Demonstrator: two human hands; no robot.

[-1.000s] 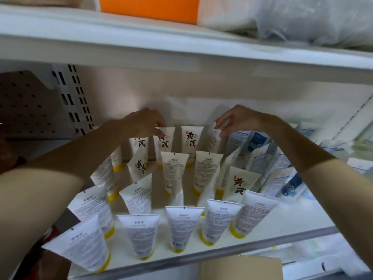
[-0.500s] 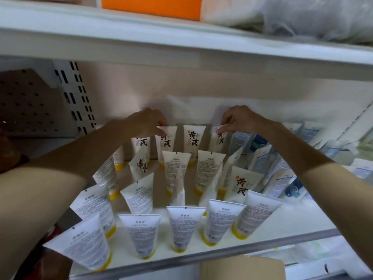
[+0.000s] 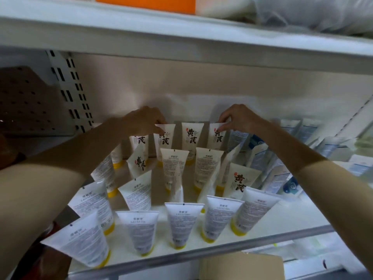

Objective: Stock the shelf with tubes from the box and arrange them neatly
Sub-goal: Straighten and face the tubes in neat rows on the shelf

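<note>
Tubes [image 3: 182, 223] with yellow caps stand cap-down on the white shelf [image 3: 282, 217], flat crimped ends up, in rough rows running from the lower left of the frame back to the rear wall. Both hands reach to the back row at mid-frame. The left hand [image 3: 145, 120] pinches the top crimp of the left back tube [image 3: 164, 138], and the right hand [image 3: 240, 118] pinches the top crimp of the right back tube [image 3: 217, 136], fingers and thumb closed on the flat edge in each case. The coming adjustment likely turns on this: each held tube's long axis runs upright, straight down from the fingertips to its cap on the shelf, so a twist or nudge at the top would pivot it about the cap. Each hand is nearest its own tube, and the middle back tube [image 3: 191, 136] stands between them, touched by neither. By count there are two hands, one cardboard box [image 3: 242, 265] at the bottom edge, five tubes in the front row and about twenty in all, though some further back stand edge-on or overlap, so the total is uncertain. Six seem to show large black characters, the rest fine print. Blue-and-white packs [image 3: 272, 172] crowd the right of the shelf, too blurred to count.
</note>
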